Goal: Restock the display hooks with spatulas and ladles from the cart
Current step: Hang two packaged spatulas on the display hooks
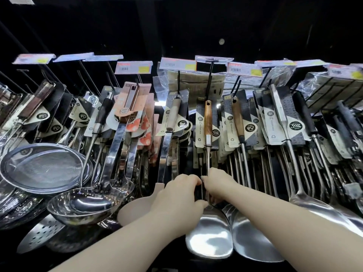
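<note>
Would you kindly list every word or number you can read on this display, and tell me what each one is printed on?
"304": badge on the peach card, left of centre.
"304": badge on the card behind the wood-handled spatula.
"Kitchen ware": written vertically on that same card's cream strip.
"304": badge on the grey card, at the right.
Price tags above the hooks: too blurred to read.
Other small print on the cards: too small to read.

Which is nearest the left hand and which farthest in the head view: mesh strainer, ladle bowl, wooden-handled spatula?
1. Wooden-handled spatula, gripped by the left hand, centre.
2. Ladle bowl, to its left.
3. Mesh strainer, far left.
</note>
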`<state>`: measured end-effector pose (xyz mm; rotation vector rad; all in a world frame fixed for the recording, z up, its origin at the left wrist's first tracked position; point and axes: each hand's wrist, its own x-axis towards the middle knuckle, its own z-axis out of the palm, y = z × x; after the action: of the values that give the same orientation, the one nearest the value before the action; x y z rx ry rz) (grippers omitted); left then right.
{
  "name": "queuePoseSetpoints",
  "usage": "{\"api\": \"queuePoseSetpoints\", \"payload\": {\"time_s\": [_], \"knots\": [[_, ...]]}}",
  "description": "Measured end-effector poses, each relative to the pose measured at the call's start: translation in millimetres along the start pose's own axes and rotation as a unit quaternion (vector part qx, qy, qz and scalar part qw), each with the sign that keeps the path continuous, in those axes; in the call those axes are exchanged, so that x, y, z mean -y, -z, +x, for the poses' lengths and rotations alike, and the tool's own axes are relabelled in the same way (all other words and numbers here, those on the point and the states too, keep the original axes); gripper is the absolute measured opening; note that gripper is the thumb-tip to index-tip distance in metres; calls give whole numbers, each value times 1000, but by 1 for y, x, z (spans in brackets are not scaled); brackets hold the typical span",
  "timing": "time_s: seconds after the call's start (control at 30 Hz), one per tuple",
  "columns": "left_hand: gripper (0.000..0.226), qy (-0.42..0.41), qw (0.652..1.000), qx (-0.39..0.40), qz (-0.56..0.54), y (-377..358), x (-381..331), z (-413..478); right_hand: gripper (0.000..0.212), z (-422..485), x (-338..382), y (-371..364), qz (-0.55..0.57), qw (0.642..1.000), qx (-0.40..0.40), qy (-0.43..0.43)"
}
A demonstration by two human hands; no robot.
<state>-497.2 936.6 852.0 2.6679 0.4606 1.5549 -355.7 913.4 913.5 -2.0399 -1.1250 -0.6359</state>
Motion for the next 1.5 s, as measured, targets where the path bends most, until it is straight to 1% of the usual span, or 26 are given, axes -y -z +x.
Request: {"api": "queuePoseSetpoints", "payload": {"time_s": [0.3, 0.43, 0.53, 0.67, 0.73, 0.83, 0.9, 0.97, 1.1, 1.23, 1.3, 1.37, 1.5], "knots": [[43, 0, 1000, 23, -12, -4, 2, 3, 37, 20, -8, -12, -47, 998, 18, -26], [43, 2, 999, 37, -15, -3, 5, 3, 40, 27, -9, -17, -25, 999, 33, -34], [43, 1, 999, 38, -7, -1, 7, 2, 45, 23, -9, -15, -25, 999, 28, -27], [43, -3, 999, 35, 2, 3, 7, 0, 44, 6, -6, -7, -68, 998, 0, -19], [43, -12, 999, 31, 23, 6, 6, -1, 43, -8, -3, -1, -89, 995, -31, 4], [45, -32, 997, 27, 66, 10, 2, -4, 41, -37, 2, 16, -143, 985, -63, 74], [45, -51, 994, 26, 89, 11, -2, -6, 37, -62, 3, 31, -186, 974, -65, 109], [45, -69, 994, 34, 73, 10, -9, -9, 33, -87, 2, 47, -219, 967, -52, 118], [35, -134, 988, 68, -22, -4, -38, -22, 24, -136, -9, 78, -282, 957, -15, 70], [38, -173, 973, 98, -118, -24, -75, -36, 30, -184, -30, 109, -331, 943, 3, -15], [41, -197, 960, 126, -156, -36, -97, -46, 34, -209, -42, 127, -349, 935, 16, -54], [40, -214, 948, 157, -177, -45, -123, -59, 35, -236, -55, 148, -373, 923, 27, -86], [39, -245, 931, 193, -190, -59, -189, -94, 35, -301, -82, 199, -398, 904, 43, -149]]}}
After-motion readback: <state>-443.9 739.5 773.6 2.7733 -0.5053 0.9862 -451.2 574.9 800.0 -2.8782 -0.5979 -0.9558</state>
